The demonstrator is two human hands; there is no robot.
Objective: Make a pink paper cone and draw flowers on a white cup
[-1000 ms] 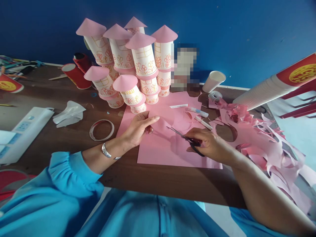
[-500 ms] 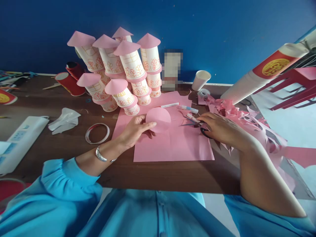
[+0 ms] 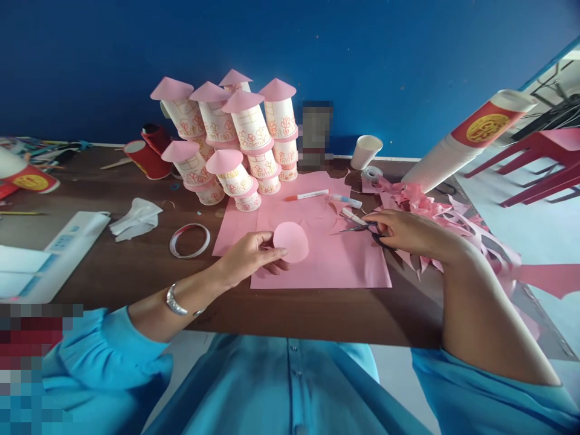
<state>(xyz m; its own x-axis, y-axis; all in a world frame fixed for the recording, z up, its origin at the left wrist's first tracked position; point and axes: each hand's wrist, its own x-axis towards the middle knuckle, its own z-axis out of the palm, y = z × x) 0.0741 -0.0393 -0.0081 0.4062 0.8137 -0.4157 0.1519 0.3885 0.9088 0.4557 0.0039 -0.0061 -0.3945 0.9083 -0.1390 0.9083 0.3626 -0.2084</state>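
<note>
Between the thumb and fingers of my left hand [image 3: 257, 257] is a round pink paper disc [image 3: 292, 241], held above the large pink paper sheets [image 3: 326, 266]. My right hand [image 3: 403, 232] grips the handles of the scissors [image 3: 357, 228], whose blades point left over the sheets. Close to the blades lie a glue tube [image 3: 345, 200] and an orange-and-white marker [image 3: 308, 195]. Behind the sheets stand several decorated paper-cup towers [image 3: 247, 124] with pink cone roofs.
A tape roll [image 3: 189, 240] and crumpled white plastic [image 3: 136, 219] lie left of the sheets. Pink paper scraps [image 3: 475, 241] are heaped at the right, below a long stack of cups [image 3: 466, 139]. One white cup [image 3: 366, 152] stands near the wall.
My left hand has lowered the pink disc toward me, off the marker's end. The right hand stays around the scissors with little movement. The view has shifted slightly.
</note>
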